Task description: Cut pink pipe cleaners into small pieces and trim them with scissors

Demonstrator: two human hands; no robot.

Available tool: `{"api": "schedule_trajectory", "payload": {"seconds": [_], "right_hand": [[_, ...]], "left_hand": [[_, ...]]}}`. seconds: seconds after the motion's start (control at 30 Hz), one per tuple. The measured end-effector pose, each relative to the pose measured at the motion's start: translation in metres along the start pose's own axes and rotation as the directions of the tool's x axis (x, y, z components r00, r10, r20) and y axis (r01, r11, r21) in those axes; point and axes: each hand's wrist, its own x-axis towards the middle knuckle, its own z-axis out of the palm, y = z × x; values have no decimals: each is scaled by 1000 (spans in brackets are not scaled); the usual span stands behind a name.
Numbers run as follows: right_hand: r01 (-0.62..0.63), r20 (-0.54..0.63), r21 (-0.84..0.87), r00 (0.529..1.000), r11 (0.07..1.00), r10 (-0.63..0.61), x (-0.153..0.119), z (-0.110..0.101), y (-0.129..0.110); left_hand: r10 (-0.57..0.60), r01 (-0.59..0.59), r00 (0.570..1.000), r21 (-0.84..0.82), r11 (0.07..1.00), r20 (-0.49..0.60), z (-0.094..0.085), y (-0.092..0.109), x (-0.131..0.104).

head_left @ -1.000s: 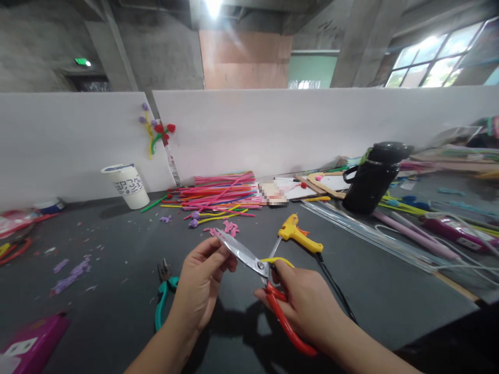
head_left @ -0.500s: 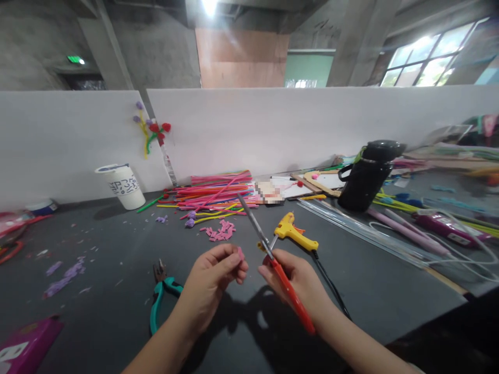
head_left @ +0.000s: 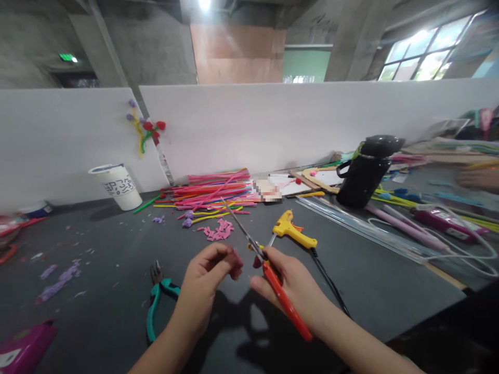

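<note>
My left hand [head_left: 212, 278] is closed in a pinch just above the dark table; what its fingertips hold, if anything, is blurred. Scissors with red handles [head_left: 286, 304] are in my right hand [head_left: 294, 280], their blades pointing up and to the left. Past my left hand lies a small pile of pink cut pieces [head_left: 218, 229]. Teal-handled pliers [head_left: 155, 301] rest left of my left forearm. Beyond my right hand is a yellow glue gun [head_left: 294, 230] with a black cord.
Pink, red and yellow stems [head_left: 210, 189] lie along the white partition [head_left: 234, 130]. A white cup [head_left: 121, 189] stands at the left, a black jug [head_left: 362, 171] at the right. Purple scraps [head_left: 60, 280] lie left. Another person's hand [head_left: 481, 179] shows at the far right.
The scissors have tilted further left, and my right hand has shifted slightly left. The pink piece seen at my left fingertips is no longer distinct. The view has shifted a little.
</note>
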Motion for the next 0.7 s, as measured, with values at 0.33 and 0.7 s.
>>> {"api": "schedule_trajectory", "payload": {"seconds": [0.33, 0.7], "right_hand": [[63, 16, -461, 998, 885, -63, -11, 6, 8], [87, -14, -528, 994, 845, -111, -11, 9, 9]], "left_hand": [[196, -202, 972, -39, 979, -129, -2, 3, -1], [184, -196, 975, -87, 977, -128, -4, 4, -2]]}}
